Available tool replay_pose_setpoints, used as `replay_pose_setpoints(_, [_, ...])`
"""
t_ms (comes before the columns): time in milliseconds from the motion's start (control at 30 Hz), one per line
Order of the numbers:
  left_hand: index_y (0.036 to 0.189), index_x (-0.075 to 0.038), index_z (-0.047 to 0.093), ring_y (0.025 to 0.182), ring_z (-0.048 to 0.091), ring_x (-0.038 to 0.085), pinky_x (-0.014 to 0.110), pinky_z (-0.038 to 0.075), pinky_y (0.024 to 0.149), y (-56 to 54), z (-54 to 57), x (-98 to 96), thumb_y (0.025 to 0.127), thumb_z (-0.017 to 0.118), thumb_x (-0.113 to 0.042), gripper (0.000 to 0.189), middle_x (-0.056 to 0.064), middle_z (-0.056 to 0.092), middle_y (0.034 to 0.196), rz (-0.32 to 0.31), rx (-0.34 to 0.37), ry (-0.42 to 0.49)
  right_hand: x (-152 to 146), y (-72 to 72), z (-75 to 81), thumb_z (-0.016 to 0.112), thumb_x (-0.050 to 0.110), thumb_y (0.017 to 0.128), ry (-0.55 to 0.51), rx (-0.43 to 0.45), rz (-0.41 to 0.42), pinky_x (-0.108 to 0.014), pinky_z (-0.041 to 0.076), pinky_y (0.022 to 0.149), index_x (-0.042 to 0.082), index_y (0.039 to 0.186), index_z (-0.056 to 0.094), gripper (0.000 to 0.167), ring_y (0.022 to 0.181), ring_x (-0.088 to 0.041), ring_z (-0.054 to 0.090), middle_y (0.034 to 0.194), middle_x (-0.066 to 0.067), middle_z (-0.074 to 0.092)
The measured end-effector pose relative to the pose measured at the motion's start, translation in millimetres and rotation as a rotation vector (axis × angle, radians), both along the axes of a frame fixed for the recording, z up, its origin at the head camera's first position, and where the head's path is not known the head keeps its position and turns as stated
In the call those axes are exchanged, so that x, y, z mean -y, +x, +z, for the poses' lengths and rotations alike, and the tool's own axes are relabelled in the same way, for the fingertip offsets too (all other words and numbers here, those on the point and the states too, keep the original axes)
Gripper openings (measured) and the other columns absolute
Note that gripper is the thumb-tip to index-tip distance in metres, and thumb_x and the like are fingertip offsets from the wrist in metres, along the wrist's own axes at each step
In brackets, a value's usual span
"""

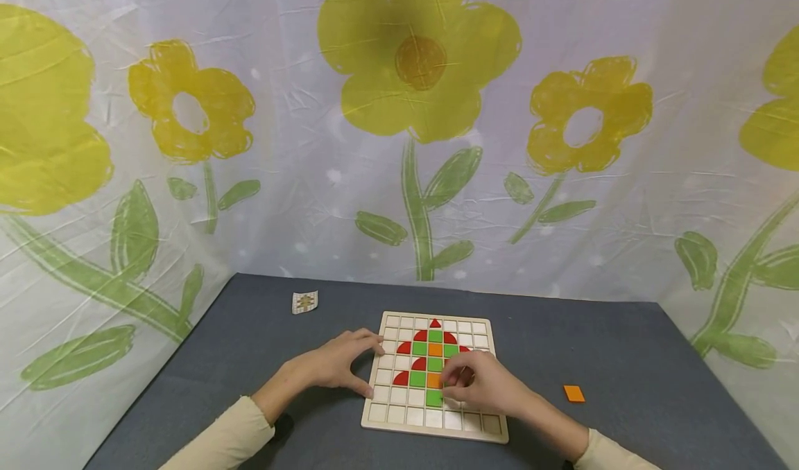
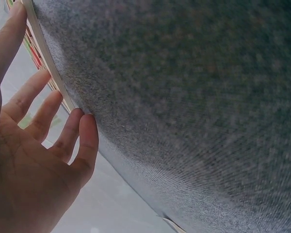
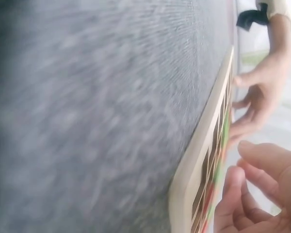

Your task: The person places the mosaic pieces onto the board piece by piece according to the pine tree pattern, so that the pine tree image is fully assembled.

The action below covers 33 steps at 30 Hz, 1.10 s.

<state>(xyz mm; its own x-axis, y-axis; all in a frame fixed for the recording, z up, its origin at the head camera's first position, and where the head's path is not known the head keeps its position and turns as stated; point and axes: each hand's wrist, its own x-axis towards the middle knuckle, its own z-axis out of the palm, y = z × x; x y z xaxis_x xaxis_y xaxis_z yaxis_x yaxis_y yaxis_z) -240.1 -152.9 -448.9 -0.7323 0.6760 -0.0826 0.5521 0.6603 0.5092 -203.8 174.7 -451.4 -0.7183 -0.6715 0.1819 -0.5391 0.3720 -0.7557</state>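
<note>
A pale wooden grid board (image 1: 437, 433) lies on the table, with red, green and orange pieces making a tree shape. A red triangle (image 1: 435, 324) tops it, rounded red pieces (image 1: 401, 378) flank it, and a green square (image 1: 433, 398) is lowest in view. My left hand (image 1: 340, 361) has thumb and fingers spread along the board's left edge (image 2: 58, 82), fingertips touching it. Over the board's right half is my right hand (image 1: 480, 381), thumb and fingers (image 3: 235, 177) bent close together beside the orange square (image 1: 434, 380). It hides several cells; I cannot tell whether it pinches a piece.
A loose orange square (image 1: 574, 394) lies on the dark table right of the board. Toward the back left is a small pattern card (image 1: 305, 302). A flower-printed cloth (image 1: 299, 199) hangs behind the table.
</note>
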Motion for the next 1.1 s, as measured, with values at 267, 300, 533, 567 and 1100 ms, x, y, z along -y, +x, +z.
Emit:
replay_pose_setpoints(267, [0.133, -0.015, 0.060, 0.134, 0.040, 0.036, 0.056, 0.035, 0.106, -0.1, -0.3, -0.7, 0.079, 0.088, -0.043, 0.068, 0.008, 0.043, 0.151, 0.007, 0.006, 0.000, -25.2, -0.5, -3.0, 0.081, 0.010, 0.089, 0.019, 0.049, -0.056, -0.027, 0.052, 0.065, 0.009, 0.095, 0.073, 0.010, 0.072, -0.012, 0.060, 0.082, 0.006, 0.065])
replay_pose_setpoints(300, [0.133, -0.015, 0.060, 0.134, 0.040, 0.036, 0.056, 0.035, 0.106, 0.0, -0.3, -0.8, 0.078, 0.088, -0.043, 0.068, 0.008, 0.043, 0.151, 0.007, 0.006, 0.000, -28.5, -0.4, -3.1, 0.081, 0.011, 0.089, 0.015, 0.052, -0.057, -0.028, 0.052, 0.065, 0.009, 0.095, 0.073, 0.009, 0.072, -0.012, 0.060, 0.082, 0.005, 0.065])
replay_pose_setpoints(533, [0.133, -0.015, 0.060, 0.134, 0.040, 0.037, 0.057, 0.035, 0.106, 0.3, 0.5, -1.4, 0.078, 0.088, -0.043, 0.068, 0.007, 0.043, 0.151, 0.012, 0.011, -0.001, -52.7, -0.6, -4.1, 0.079, 0.014, 0.091, -0.006, 0.063, -0.088, -0.026, 0.051, 0.063, 0.009, 0.097, 0.074, 0.009, 0.071, -0.013, 0.060, 0.084, 0.003, 0.066])
replay_pose_setpoints(567, [0.133, -0.015, 0.061, 0.134, 0.040, 0.037, 0.057, 0.036, 0.106, 0.3, 0.5, -1.4, 0.078, 0.089, -0.043, 0.067, 0.007, 0.043, 0.151, 0.013, 0.012, 0.000, -56.2, -0.7, -4.2, 0.079, 0.014, 0.091, -0.011, 0.064, -0.093, -0.026, 0.050, 0.062, 0.009, 0.097, 0.074, 0.010, 0.071, -0.013, 0.060, 0.085, 0.003, 0.066])
replay_pose_setpoints(1100, [0.132, -0.014, 0.061, 0.135, 0.039, 0.038, 0.058, 0.035, 0.105, 3.5, 6.8, -2.3, 0.079, 0.089, -0.040, 0.065, 0.010, 0.043, 0.151, 0.014, 0.028, 0.007, -107.4, -0.4, -3.0, 0.075, 0.011, 0.095, -0.054, 0.123, -0.159, -0.029, 0.054, 0.066, 0.001, 0.105, 0.071, 0.015, 0.078, -0.020, 0.066, 0.093, -0.005, 0.068])
